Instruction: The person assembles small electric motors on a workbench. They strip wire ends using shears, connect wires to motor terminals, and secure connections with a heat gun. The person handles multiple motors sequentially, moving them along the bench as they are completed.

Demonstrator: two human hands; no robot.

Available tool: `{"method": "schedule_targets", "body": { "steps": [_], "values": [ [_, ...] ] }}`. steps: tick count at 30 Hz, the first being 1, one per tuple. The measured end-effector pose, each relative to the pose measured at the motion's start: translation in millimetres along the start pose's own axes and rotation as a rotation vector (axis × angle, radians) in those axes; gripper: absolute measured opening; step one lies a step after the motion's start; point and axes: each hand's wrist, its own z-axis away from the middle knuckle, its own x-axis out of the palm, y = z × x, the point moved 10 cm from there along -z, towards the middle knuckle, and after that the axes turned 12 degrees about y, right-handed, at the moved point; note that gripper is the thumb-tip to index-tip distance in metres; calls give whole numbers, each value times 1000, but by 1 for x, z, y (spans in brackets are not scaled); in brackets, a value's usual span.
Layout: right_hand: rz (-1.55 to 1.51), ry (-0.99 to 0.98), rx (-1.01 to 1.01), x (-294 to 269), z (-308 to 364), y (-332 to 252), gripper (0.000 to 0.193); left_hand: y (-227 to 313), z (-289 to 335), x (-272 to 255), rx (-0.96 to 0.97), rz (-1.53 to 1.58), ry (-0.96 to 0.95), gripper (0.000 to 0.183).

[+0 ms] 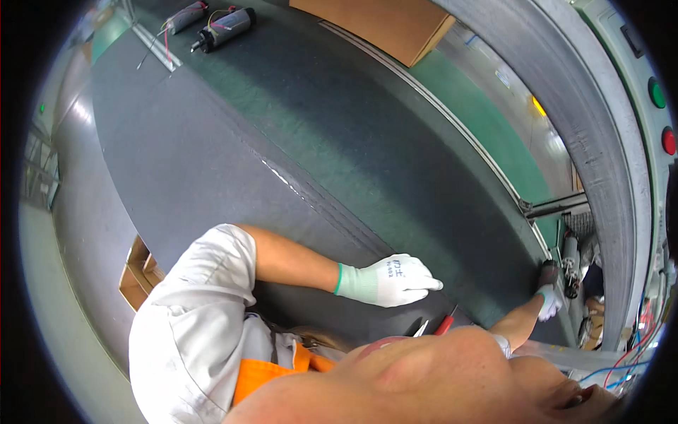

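My left hand, in a white glove with a green cuff, rests over the dark work surface, its fingers curled together and nothing visible in them. Just beyond its fingertips lies a red-handled tool, its lower part hidden. A small pale pointed thing shows beside that tool. Far to the right, my gloved right hand is closed at the end of a dark cylindrical motor. Some of those fingers are hidden.
Two motors with wires, one silver-grey and one darker, lie at the far left. A cardboard box stands at the back. A metal frame and a panel with green and red buttons rise at right. More motor parts crowd the right edge.
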Motion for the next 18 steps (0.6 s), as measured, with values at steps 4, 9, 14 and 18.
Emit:
{"method": "schedule_targets", "body": {
  "steps": [4, 9, 14, 18],
  "values": [
    [29, -222, -106, 28, 34, -4, 92, -7, 4, -3, -89, -29, -32, 37],
    [41, -402, -402, 52, 58, -17, 92, -14, 5, 2, -163, -38, -61, 36],
    [802, 391, -1540, 68, 108, -60, 49, -13, -2, 5, -166, 20, -119, 36],
    [534, -91, -1280, 58, 187, -67, 27, -22, -3, -2, -150, 26, -72, 32]
  ]
}}
